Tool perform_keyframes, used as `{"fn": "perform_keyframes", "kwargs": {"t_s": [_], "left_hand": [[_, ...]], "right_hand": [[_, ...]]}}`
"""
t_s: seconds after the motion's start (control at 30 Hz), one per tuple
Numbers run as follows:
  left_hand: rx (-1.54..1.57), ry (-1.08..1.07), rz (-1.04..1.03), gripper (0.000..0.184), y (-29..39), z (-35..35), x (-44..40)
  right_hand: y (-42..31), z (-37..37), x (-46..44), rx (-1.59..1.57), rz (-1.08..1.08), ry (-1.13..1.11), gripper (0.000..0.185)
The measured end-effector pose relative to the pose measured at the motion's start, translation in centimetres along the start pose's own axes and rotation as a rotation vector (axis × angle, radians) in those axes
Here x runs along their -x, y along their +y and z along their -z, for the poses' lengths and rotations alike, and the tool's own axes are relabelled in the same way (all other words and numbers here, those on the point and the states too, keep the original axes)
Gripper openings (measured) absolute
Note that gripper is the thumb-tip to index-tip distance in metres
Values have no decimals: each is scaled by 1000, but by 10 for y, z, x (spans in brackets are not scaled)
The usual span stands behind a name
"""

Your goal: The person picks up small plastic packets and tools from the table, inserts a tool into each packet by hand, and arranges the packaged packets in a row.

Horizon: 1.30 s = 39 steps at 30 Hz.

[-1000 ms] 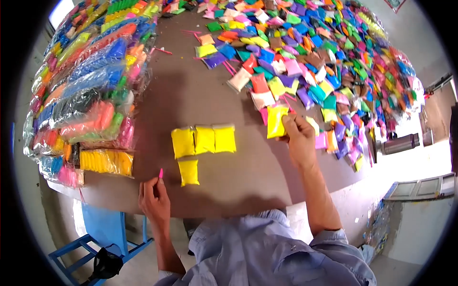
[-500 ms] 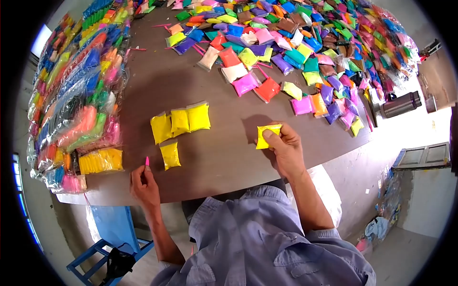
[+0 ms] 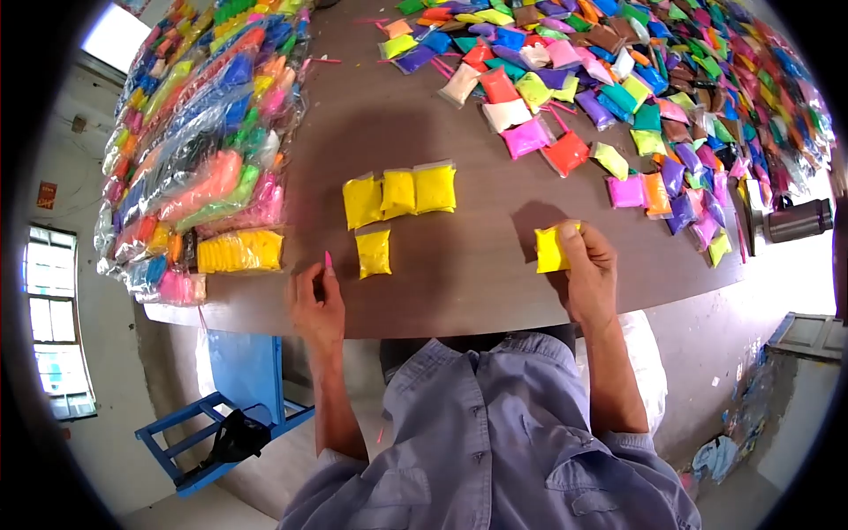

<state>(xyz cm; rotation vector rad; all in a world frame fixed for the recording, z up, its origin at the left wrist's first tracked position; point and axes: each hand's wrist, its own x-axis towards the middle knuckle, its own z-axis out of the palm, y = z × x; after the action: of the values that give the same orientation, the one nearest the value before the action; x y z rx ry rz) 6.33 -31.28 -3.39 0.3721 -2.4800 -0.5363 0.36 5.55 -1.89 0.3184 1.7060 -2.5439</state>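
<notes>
Two-handed work over a brown surface (image 3: 477, 291), seen from the head. We begin with what is covered: the right hand (image 3: 590, 276) pinches a held yellow packet (image 3: 549, 251) between thumb and fingers, which hide its right side, so we cannot trace its whole outline. In the left hand (image 3: 318, 305) we see only the tip of a pink piece (image 3: 328, 260) rising between thumb and forefinger, pressed together on it; the rest is concealed, and we cannot tell its length or kind. The heap of loose packets (image 3: 609, 84) at upper right is cut off by the top edge and overlaps too thickly for us to number. The stack of bagged packs (image 3: 208, 177) at left also runs out at the top, its contents blurred by shiny wrapping.

Counted: we find one packet held, near the front edge of the surface, and four yellow packets (image 3: 398, 193) lying between the hands, three in a row and one just below the row's left part. One clear bag of yellow-orange packs (image 3: 240, 252) lies at the stack's near end. Beyond the surface's edge we count one blue chair (image 3: 245, 362), partly hidden, bearing one black item (image 3: 238, 435) that we cannot identify
</notes>
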Motion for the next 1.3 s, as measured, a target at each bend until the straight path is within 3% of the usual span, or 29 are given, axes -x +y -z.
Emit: {"fn": "perform_keyframes", "kwargs": {"t_s": [0.07,0.2,0.27,0.33,0.4,0.43,0.53,0.67,0.8,0.87,1.07,1.17,1.3], "left_hand": [[-32,114,-185,16,-3,-1,-1],[-78,218,-353,16,30,10,-1],[190,8,-218,16,71,12,14],[500,-211,-230,17,114,1,24],[734,-467,-80,30,159,-13,25],[770,-476,-102,30,169,-26,25],[1093,-603,184,27,202,-70,34],[1007,-715,114,14,206,-78,27],[942,-704,6,16,198,-79,24],[917,-666,-68,17,193,-80,24],[848,-776,17,21,211,-75,26],[847,-734,-141,23,212,-78,31],[831,-662,-174,23,204,-86,36]], "right_hand": [[6,3,-2,4,43,25,23],[10,0,-1,-30,125,29,23],[11,-1,0,-62,111,19,23],[14,-3,-1,-43,113,20,23],[12,-7,3,-20,88,25,22],[14,-5,4,3,84,4,21],[24,8,6,138,147,-31,19],[8,-2,15,243,281,13,19],[13,3,9,434,424,24,20],[13,0,9,389,392,33,21],[13,-5,8,404,423,122,23],[9,-7,11,388,427,159,20],[7,-13,10,446,437,182,25]]}}
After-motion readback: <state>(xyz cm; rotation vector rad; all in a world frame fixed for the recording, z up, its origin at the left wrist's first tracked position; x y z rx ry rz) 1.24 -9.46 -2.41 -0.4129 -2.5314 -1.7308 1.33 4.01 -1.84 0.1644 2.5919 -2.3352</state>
